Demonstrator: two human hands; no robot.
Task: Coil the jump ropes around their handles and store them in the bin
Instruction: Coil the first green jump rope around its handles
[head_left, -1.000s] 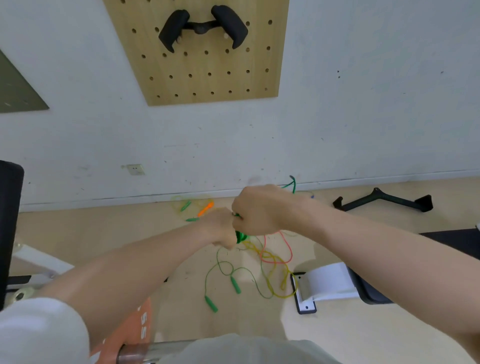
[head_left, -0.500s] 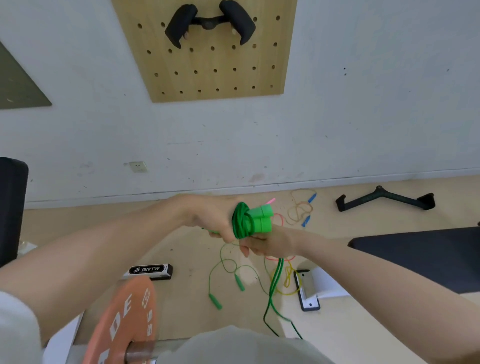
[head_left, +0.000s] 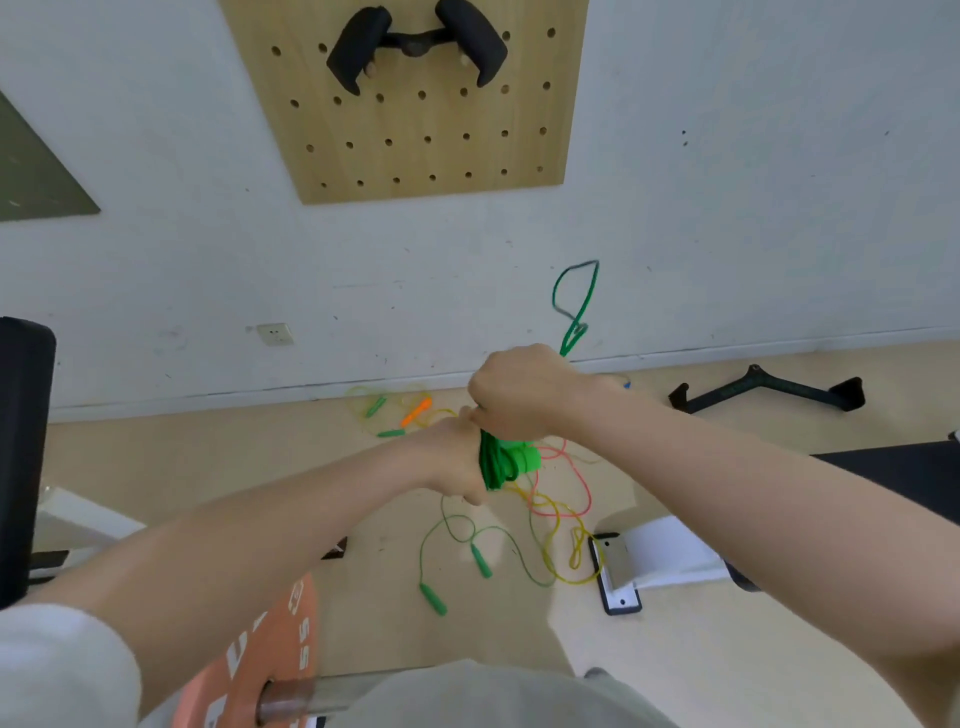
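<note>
The left hand (head_left: 457, 457) is curled tight round the green handles (head_left: 524, 457), which poke out to the right of its fingers with turns of green rope (head_left: 493, 465) already bunched around them, right against the knuckles. Just above it, touching, the right hand (head_left: 519, 392) is a closed fist turned knuckles-up, pinching the free end of that rope; a loose green loop (head_left: 574, 301) rises from the far side of the fist, up against the white wall (head_left: 753, 208). So the bundle sits between the two hands, under the right fist and at the left hand's fingertips, held in the air above the floor.

Below the hands, on the pale floor (head_left: 675, 649), other ropes lie tangled: a thin green jump rope (head_left: 480, 561) with two green grips nearest, a yellow rope (head_left: 561, 561) looping to its right, and a pink rope (head_left: 576, 483) beyond that. Farther off, near the wall, lies another yellowish tangle (head_left: 400, 410) with an orange grip and green grips.

Right of the ropes is a white and black bench foot (head_left: 618, 571); far right, a black V-shaped bar attachment (head_left: 769, 387) rests on the floor. At the near left an orange weight plate (head_left: 270, 654) sits on a bar. On the wall a wooden pegboard (head_left: 426, 140) carries a black handle (head_left: 415, 44).
</note>
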